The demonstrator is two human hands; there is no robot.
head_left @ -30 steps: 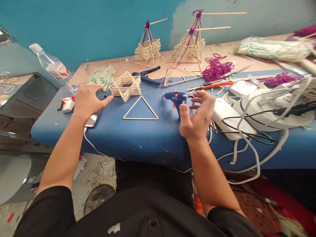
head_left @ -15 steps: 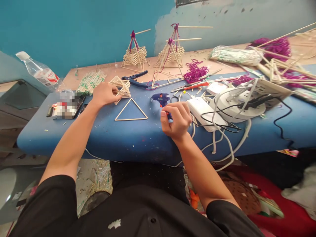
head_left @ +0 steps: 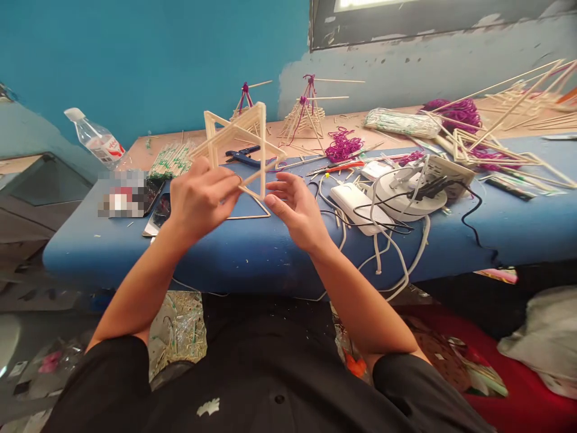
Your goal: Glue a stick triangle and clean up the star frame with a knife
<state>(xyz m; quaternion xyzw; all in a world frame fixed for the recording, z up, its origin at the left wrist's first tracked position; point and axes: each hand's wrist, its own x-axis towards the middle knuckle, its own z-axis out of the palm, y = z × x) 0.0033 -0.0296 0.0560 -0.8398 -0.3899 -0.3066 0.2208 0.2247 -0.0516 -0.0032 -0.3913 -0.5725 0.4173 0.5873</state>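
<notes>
My left hand [head_left: 202, 195] is closed on a star-shaped frame of stacked thin wooden sticks [head_left: 262, 141], raised and tilted above the table. To its right is my right hand [head_left: 295, 207], open, fingers spread and curved close to the frame's lower corner; whether they touch it I cannot tell. Below the frame, a flat stick triangle [head_left: 250, 217] lies on the blue tabletop [head_left: 216, 258], partly hidden by my left hand and the frame. Behind the frame rests a dark blue plier-like tool [head_left: 241, 155]. The glue gun is not visible now.
Stick structures with purple string [head_left: 303, 117] stand along the wall. On the right are a white power strip [head_left: 360, 207], tangled cables and purple yarn [head_left: 343, 145]. On the left stand a plastic bottle [head_left: 97, 141] and bundled sticks [head_left: 169, 159].
My left hand has lifted the star-shaped frame off the table and brought it toward the middle. My right hand has left the glue gun, opened and moved left beside the frame.
</notes>
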